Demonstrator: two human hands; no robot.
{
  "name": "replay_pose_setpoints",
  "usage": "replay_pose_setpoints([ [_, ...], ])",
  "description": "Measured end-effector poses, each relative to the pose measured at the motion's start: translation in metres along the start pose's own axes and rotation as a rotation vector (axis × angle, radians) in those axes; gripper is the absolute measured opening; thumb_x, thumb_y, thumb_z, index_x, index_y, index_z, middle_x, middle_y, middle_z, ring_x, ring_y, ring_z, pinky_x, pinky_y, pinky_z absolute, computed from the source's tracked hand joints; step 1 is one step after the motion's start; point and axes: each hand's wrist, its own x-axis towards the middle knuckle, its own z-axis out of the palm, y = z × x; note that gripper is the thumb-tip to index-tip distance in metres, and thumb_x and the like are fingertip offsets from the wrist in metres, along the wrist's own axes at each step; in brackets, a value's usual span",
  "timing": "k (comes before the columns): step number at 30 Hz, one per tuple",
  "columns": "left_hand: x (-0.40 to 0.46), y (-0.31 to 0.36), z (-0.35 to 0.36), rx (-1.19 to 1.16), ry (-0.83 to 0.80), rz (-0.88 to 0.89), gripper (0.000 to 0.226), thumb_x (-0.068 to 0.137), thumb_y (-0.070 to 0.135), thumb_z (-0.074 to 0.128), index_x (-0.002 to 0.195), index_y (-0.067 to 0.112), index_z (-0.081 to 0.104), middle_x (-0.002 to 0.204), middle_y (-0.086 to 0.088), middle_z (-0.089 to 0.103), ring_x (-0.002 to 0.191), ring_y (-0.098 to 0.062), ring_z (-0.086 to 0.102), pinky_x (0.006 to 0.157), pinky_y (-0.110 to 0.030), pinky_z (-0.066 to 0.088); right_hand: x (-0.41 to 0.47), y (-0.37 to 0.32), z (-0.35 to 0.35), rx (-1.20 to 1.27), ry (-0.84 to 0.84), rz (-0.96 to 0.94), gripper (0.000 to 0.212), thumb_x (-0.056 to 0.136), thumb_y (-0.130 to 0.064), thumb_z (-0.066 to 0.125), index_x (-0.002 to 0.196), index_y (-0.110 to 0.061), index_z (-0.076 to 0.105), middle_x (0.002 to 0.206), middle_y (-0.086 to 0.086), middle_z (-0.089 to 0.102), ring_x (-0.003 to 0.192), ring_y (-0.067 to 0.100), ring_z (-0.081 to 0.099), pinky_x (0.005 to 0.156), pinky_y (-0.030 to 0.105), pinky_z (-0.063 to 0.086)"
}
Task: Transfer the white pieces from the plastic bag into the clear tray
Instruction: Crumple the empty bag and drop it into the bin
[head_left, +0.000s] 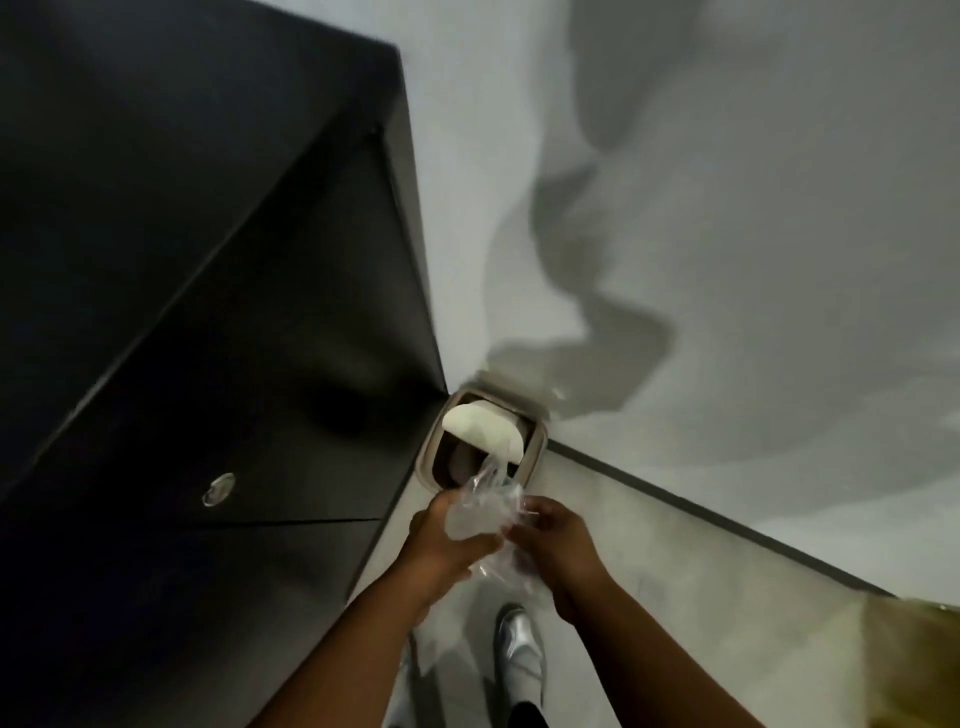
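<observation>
I look down at the floor. A crumpled clear plastic bag (480, 514) is held between both hands. My left hand (447, 540) grips its left side and my right hand (550, 535) pinches its right side. The bag hangs just above a beige square bin (535, 457) standing in the floor corner, whose white swing lid (483, 428) is tilted. No white pieces and no clear tray are in view; the frame is blurred.
A black cabinet (208, 312) with a round metal knob (218, 489) fills the left. A grey wall (727, 208) rises at the right with a dark baseboard (701, 514). My silver shoe (519, 654) stands on the light floor. A yellowish object (914, 665) sits at lower right.
</observation>
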Motion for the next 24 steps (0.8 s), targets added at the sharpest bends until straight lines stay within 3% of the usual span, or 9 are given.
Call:
replay_pose_setpoints([
  [3, 0.029, -0.030, -0.003, -0.045, 0.086, -0.065, 0.034, 0.081, 0.011, 0.072, 0.099, 0.035, 0.055, 0.107, 0.002, 0.059, 0.087, -0.022, 0.066, 0.066, -0.031, 0.055, 0.014, 0.018, 0.009, 0.004, -0.065, -0.008, 0.025, 0.091, -0.017, 0.065, 0.116, -0.018, 0.061, 0.105, 0.005, 0.070, 0.081, 0.015, 0.071, 0.068, 0.025, 0.058],
  [5, 0.049, -0.042, -0.007, -0.067, 0.179, -0.104, 0.030, 0.083, 0.012, 0.070, 0.108, 0.025, 0.057, 0.099, -0.002, 0.063, 0.080, -0.023, 0.067, 0.062, -0.031, 0.053, 0.021, 0.029, 0.013, -0.075, -0.051, -0.034, 0.039, 0.091, -0.027, 0.066, 0.125, -0.030, 0.049, 0.114, -0.012, 0.059, 0.094, 0.014, 0.068, 0.076, 0.025, 0.059],
  [7, 0.069, -0.050, -0.011, -0.097, 0.208, -0.118, 0.039, 0.085, 0.015, 0.068, 0.121, 0.017, 0.056, 0.102, -0.005, 0.065, 0.084, -0.024, 0.068, 0.064, -0.033, 0.055, 0.029, 0.038, 0.016, -0.225, -0.025, -0.054, 0.048, 0.087, -0.029, 0.070, 0.124, -0.040, 0.041, 0.106, -0.023, 0.048, 0.095, 0.013, 0.065, 0.072, 0.022, 0.057],
  [11, 0.105, -0.057, -0.010, -0.132, 0.207, -0.139, 0.039, 0.087, 0.015, 0.066, 0.124, 0.019, 0.054, 0.111, -0.007, 0.063, 0.095, -0.028, 0.065, 0.072, -0.037, 0.058, 0.051, 0.064, 0.028, -0.237, 0.105, -0.048, 0.039, 0.086, -0.018, 0.070, 0.115, -0.032, 0.048, 0.100, 0.000, 0.060, 0.082, 0.022, 0.069, 0.066, 0.032, 0.061],
  [13, 0.119, -0.055, -0.005, -0.126, 0.236, -0.140, 0.040, 0.087, 0.016, 0.067, 0.123, 0.021, 0.049, 0.114, -0.006, 0.057, 0.097, -0.029, 0.061, 0.070, -0.037, 0.057, 0.067, 0.072, 0.038, -0.327, 0.207, -0.142, 0.027, 0.088, -0.017, 0.068, 0.107, -0.031, 0.053, 0.094, 0.003, 0.066, 0.078, 0.019, 0.070, 0.069, 0.033, 0.060],
  [15, 0.134, -0.056, -0.001, -0.010, 0.307, -0.135, 0.038, 0.086, 0.022, 0.068, 0.117, 0.021, 0.046, 0.112, -0.005, 0.054, 0.098, -0.029, 0.059, 0.079, -0.041, 0.056, 0.084, 0.075, 0.050, -0.396, 0.269, -0.213, 0.019, 0.088, -0.017, 0.066, 0.101, -0.030, 0.060, 0.090, 0.001, 0.069, 0.080, 0.017, 0.069, 0.075, 0.033, 0.059],
  [18, 0.151, -0.058, -0.002, 0.160, 0.327, -0.118, 0.036, 0.084, 0.039, 0.066, 0.113, 0.020, 0.056, 0.112, -0.005, 0.059, 0.098, -0.028, 0.060, 0.079, -0.037, 0.053, 0.108, 0.073, 0.061, -0.486, 0.362, -0.328, 0.017, 0.089, -0.008, 0.060, 0.098, -0.016, 0.072, 0.092, 0.004, 0.072, 0.079, 0.016, 0.067, 0.075, 0.022, 0.055],
  [21, 0.165, -0.063, -0.004, 0.021, 0.272, -0.121, 0.024, 0.089, 0.041, 0.060, 0.104, 0.022, 0.062, 0.115, -0.013, 0.062, 0.099, -0.032, 0.061, 0.079, -0.035, 0.052, 0.129, 0.073, 0.067, -0.711, 0.425, -0.428, 0.018, 0.091, -0.006, 0.057, 0.098, -0.010, 0.073, 0.094, 0.008, 0.071, 0.081, 0.019, 0.066, 0.077, 0.023, 0.054],
  [24, 0.166, -0.067, -0.004, -0.194, 0.227, -0.151, 0.024, 0.097, 0.026, 0.050, 0.115, 0.015, 0.058, 0.116, -0.016, 0.061, 0.104, -0.031, 0.059, 0.073, -0.028, 0.046, 0.142, 0.070, 0.075, -0.816, 0.365, -0.416, 0.018, 0.094, -0.009, 0.055, 0.105, -0.009, 0.069, 0.104, 0.010, 0.067, 0.089, 0.022, 0.065, 0.084, 0.030, 0.055],
])
